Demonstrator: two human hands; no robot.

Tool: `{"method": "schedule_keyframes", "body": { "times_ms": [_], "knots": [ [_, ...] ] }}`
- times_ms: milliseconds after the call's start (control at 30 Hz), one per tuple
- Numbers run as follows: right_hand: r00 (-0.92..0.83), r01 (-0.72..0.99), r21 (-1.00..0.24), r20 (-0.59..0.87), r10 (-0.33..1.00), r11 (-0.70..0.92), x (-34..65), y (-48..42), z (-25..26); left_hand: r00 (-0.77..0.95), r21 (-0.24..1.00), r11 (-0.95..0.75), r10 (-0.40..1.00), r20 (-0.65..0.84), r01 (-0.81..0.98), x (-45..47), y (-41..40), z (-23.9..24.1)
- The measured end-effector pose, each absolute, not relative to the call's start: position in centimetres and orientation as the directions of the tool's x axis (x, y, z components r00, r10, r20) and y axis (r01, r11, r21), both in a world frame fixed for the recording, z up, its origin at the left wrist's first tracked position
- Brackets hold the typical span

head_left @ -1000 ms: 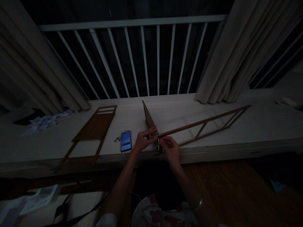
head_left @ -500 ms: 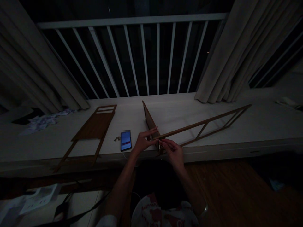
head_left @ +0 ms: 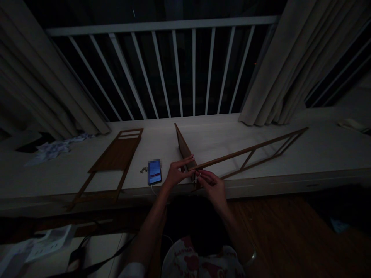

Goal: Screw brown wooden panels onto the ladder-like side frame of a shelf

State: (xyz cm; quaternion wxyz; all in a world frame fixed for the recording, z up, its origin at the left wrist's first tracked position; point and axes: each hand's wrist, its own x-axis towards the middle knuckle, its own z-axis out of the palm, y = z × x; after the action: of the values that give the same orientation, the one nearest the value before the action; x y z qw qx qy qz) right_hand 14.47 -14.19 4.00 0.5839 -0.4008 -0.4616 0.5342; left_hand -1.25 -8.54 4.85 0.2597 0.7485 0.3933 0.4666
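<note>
Left of the left hand [head_left: 175,173], the phone [head_left: 155,172] and the small metal parts [head_left: 143,169] narrow the passage to the folded wooden piece [head_left: 116,154] — behind them, the white ledge [head_left: 159,139] is free. The upright panel [head_left: 184,150] blocks crossing from there; the long wooden frame [head_left: 228,157] bars the right hand [head_left: 214,188] — toward the railing [head_left: 165,26].

The pale garment [head_left: 176,266] carries red print [head_left: 191,262], its left sleeve [head_left: 133,270] whitish.

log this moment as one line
left hand: holding wooden frame | right hand: pinching thin pale piece near frame | phone: lit, on ledge
</note>
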Motion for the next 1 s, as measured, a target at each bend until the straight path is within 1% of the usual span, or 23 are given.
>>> {"method": "schedule_keyframes", "body": {
  "times_ms": [100,267,400,533,667,800,1000],
  "knots": [
    [0.030,-0.250,-0.963,0.095,0.995,0.100,14.3,-14.1,3.9,0.255,0.753,-0.557,0.830,0.495,0.350,-1.3,-8.5,4.8],
    [0.068,-0.244,-0.962,0.110,0.992,0.124,14.0,-13.8,4.0,0.259,0.756,-0.554,0.832,0.490,0.350,-1.3,-8.5,4.8],
    [0.079,-0.226,-0.959,0.154,0.985,0.168,13.9,-13.5,4.2,0.263,0.763,-0.550,0.835,0.484,0.340,-1.3,-8.4,4.7],
    [0.097,-0.143,-0.970,0.185,0.978,0.198,14.0,-13.6,4.3,0.271,0.771,-0.547,0.835,0.479,0.326,-1.4,-8.4,4.8],
    [0.146,-0.091,-0.949,0.287,0.947,0.302,13.9,-13.7,4.4,0.274,0.772,-0.546,0.836,0.476,0.325,-1.4,-8.5,4.8],
    [0.154,-0.092,-0.931,0.337,0.929,0.354,13.6,-13.7,4.3,0.264,0.770,-0.547,0.836,0.481,0.330,-1.4,-8.5,4.8],
    [0.185,-0.115,-0.921,0.347,0.919,0.371,13.3,-13.7,4.2,0.266,0.768,-0.548,0.835,0.481,0.331,-1.3,-8.5,4.8]
  ]
}}
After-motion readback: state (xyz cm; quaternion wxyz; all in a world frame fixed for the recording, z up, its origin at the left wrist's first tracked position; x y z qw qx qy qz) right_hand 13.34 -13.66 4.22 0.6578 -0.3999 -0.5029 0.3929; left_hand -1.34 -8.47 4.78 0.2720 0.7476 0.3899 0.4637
